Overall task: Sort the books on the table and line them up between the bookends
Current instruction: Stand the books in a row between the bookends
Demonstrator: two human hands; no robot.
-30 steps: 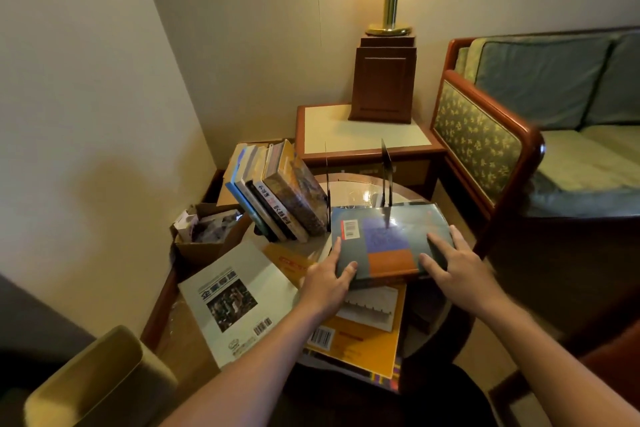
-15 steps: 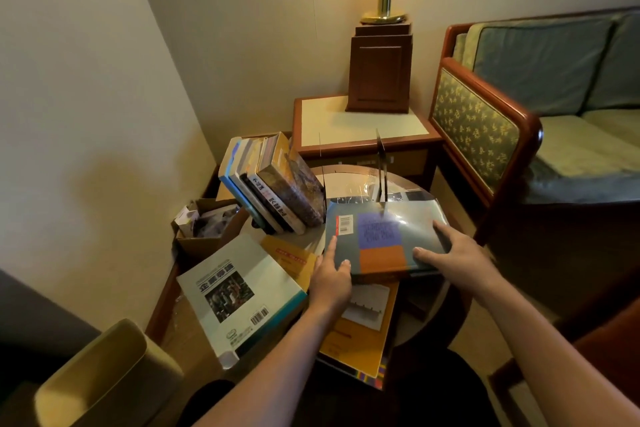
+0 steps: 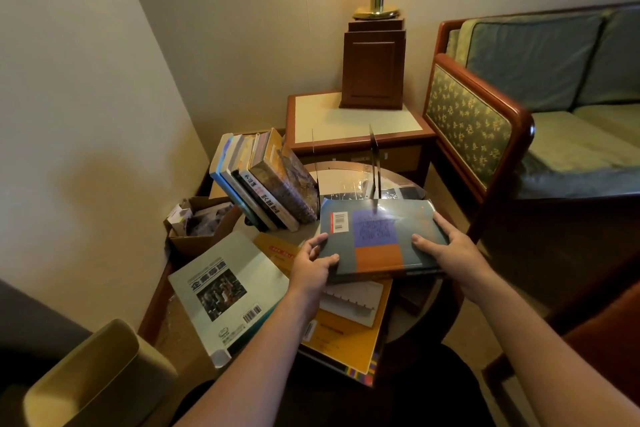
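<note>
Grey-blue book: held flat and cover up by both hands over the near half of the round table; a barcode label is seen at its 10 o'clock corner and an orange patch at its 6 o'clock edge. Whether its far edge rests on the table cannot be told.
Left hand: clamped on the book's 8 o'clock corner, with the thumb laid on the cover and the forefinger stretched along the left edge.
Right hand: closed on the book's 3 o'clock edge, with the thumb pressed on the cover and the fingers wrapped over the edge.
Row of books: stood at 10 o'clock of the held book, spines toward the wearer, tops tilted to the left.
Right bookend: a thin upright plate, seen at 12 o'clock of the held book.
Left bookend: a thin upright plate, placed just beside the row's rightmost book; contact cannot be told.
White book: laid flat at 8 o'clock, cover up.
White booklet: laid at 6 o'clock, partly covered by the held book.
Orange book: laid flat beneath the booklet.
Cardboard box: set at 9 o'clock, by the wall.
Side table: placed at 12 o'clock beyond the round table, with a lamp base stood on it.
Sofa: seen at 2 o'clock.
</note>
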